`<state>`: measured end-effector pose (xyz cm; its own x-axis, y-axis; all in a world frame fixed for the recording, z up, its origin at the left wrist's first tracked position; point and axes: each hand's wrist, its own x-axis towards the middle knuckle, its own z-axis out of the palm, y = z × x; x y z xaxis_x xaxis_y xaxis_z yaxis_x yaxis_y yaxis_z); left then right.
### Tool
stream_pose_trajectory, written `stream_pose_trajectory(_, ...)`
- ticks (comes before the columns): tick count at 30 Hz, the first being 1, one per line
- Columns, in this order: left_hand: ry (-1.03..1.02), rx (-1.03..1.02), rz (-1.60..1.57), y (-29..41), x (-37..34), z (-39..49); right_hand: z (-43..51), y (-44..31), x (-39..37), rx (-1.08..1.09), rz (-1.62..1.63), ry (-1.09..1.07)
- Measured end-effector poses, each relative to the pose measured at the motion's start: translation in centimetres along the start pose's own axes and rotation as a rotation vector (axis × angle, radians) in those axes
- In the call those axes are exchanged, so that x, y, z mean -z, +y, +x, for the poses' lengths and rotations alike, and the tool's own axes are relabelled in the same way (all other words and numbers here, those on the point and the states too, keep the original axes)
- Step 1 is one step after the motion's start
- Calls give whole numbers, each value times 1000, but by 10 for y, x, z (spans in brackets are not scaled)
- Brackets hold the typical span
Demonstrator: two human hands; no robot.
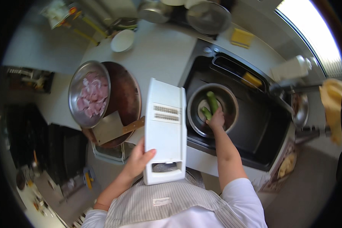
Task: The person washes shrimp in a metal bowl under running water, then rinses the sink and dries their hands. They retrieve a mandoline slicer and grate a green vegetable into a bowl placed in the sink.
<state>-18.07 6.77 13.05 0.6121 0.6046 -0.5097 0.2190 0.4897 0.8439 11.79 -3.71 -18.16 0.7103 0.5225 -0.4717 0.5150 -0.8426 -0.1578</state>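
Observation:
My left hand (141, 159) grips the left edge of a white plastic mandoline grater (166, 139), its thumb lying on the flat face. The grater stands out in front of my striped apron, with two rows of small teeth across its middle. My right hand (217, 119) reaches into a stainless steel bowl (191, 122) in the dark sink. Its fingers close around the lower end of a green cucumber piece (212, 101). A shorter green piece (206, 113) lies beside it, next to the fingers. My palm and part of the longer piece are hidden.
Left of the grater, a cleaver (109, 128) rests on a round wooden chopping board (128, 85). A metal bowl of cut raw meat (92, 97) overlaps that board. The faucet (282, 98) reaches over the black sink (253, 122) from the right. A white bowl (122, 41) sits farther back.

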Motion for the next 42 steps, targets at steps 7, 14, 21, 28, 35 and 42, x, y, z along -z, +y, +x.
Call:
stream_pose_trajectory(7,-61,51,-100,-43,-47,34,10,10,50,-9,348,-301)
stream_pose_trajectory(14,-69,145,-28,-80,-67,63,-37,-16,190,220,860,-274)
stream_pose_trajectory(21,-163,323,-125,-130,-96,142,-44,-214,202,475,515,-443)
stream_pose_trajectory(28,-192,230,-103,-192,-115,210,-29,-300,142,304,287,-364)
stream_pose_trajectory(35,-283,221,-142,-202,-110,228,-10,-315,139,253,561,-397)
stream_pose_trajectory(42,-301,421,-268,-174,-80,202,-21,-242,185,402,869,-630)
